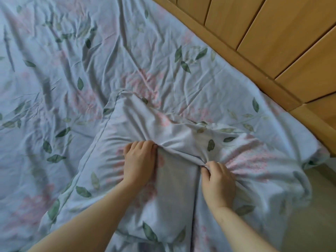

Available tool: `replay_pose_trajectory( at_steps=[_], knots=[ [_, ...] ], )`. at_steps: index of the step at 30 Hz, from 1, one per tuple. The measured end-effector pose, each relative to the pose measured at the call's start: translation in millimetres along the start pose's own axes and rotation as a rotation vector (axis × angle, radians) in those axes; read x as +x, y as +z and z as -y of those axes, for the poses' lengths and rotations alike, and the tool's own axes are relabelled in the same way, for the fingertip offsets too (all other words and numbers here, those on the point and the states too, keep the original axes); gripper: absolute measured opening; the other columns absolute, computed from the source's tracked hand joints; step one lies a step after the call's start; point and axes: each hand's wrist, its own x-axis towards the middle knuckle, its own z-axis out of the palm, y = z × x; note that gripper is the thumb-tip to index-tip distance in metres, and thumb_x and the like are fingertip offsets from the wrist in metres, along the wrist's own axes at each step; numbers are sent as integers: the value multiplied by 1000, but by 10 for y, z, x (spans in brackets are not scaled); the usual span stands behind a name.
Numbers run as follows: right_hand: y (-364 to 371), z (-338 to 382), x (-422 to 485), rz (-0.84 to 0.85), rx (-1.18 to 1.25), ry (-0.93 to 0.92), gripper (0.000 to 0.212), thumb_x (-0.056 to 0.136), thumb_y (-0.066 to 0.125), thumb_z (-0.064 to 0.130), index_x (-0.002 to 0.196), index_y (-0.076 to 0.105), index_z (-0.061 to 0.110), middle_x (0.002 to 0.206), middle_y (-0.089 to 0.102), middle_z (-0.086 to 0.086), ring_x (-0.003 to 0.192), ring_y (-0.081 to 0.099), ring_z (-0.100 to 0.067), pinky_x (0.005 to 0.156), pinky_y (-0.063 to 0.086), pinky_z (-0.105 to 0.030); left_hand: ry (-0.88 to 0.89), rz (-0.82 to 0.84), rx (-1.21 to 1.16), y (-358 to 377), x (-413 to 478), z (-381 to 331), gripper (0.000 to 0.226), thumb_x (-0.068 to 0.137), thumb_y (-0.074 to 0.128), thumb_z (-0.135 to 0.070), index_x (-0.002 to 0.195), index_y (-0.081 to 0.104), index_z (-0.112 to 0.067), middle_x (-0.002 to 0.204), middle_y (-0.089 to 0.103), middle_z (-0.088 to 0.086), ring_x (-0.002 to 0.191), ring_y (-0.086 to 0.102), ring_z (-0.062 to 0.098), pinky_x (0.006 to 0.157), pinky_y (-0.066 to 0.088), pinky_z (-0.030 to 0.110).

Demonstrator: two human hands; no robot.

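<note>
View from above onto a bed. A pale blue sheet (69, 73), printed with green leaves and pink flowers, covers the surface from 7 o'clock round to 1 o'clock and lies heavily creased.

One pillowcase (116, 135) in the same print lies on the sheet, from the centre of the view down to 6 o'clock, with its stitched border running along the 8 o'clock side.

Two bare hands work on it. The left hand (140, 160), just below centre, has its fingers curled into a bunched ridge of the pillowcase and grips it. The right hand (218, 180), at 5 o'clock from it and a little apart, pinches the other end of the same ridge between thumb and curled fingers. The cloth between the two hands is pulled into a taut fold.

One wooden headboard (263, 33) of slanting planks fills the 1 to 3 o'clock corner, touching the sheet's edge. One strip of beige floor (314, 215) shows at 4 o'clock.

Both forearms are cut off by the lower edge. The fingertips of both hands are buried in the folds. What fills the pillowcase cannot be seen. Its 4 o'clock end droops over the bed's edge. The print at the far left is blurred.
</note>
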Motion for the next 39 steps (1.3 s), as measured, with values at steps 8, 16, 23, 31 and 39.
replay_pose_trajectory(
  at_steps=[8, 16, 23, 31, 39],
  knots=[
    [-665, 284, 533, -246, 223, -96, 26, 82, 43, 23, 70, 56, 3, 67, 60, -15, 62, 61, -35, 58, 31, -34, 158, -265, -60, -667, 791, -398, 23, 87, 43, -19, 78, 62, -8, 70, 66, 12, 65, 61, 30, 72, 29, 35],
    [-904, 842, 1587, -313, 343, -205, 33, 87, 39, 28, 71, 51, 2, 73, 58, -18, 73, 50, -29, 59, 32, -37, 260, -398, 154, -1111, 2187, -404, 23, 88, 49, -25, 78, 66, -14, 71, 69, 11, 71, 62, 31, 76, 32, 36],
    [-459, 798, 2380, 109, 293, 11, 40, 97, 35, 17, 136, 43, 17, 135, 54, -10, 123, 49, -31, 100, 39, -39, -20, 155, 235, -537, 2703, -389, 51, 95, 41, -38, 139, 29, -15, 150, 27, 5, 140, 17, 30, 110, 21, 49],
    [-177, 110, 1967, -2, -50, 145, 49, 89, 54, 36, 135, 46, 21, 147, 41, -5, 136, 34, -27, 104, 28, -44, -490, 243, -204, 232, 1995, -170, 60, 86, 52, -46, 137, 29, -26, 149, 28, 5, 134, 31, 32, 107, 29, 42],
    [-6, -89, 1667, -98, 211, 707, 81, 74, 65, 55, 139, 33, 19, 147, 33, -12, 133, 31, -35, 101, 27, -59, -1075, 255, -682, 572, 1551, -507, 95, 79, 59, -56, 146, -2, -29, 153, 13, 17, 134, 30, 40, 110, 25, 48]
  ],
)
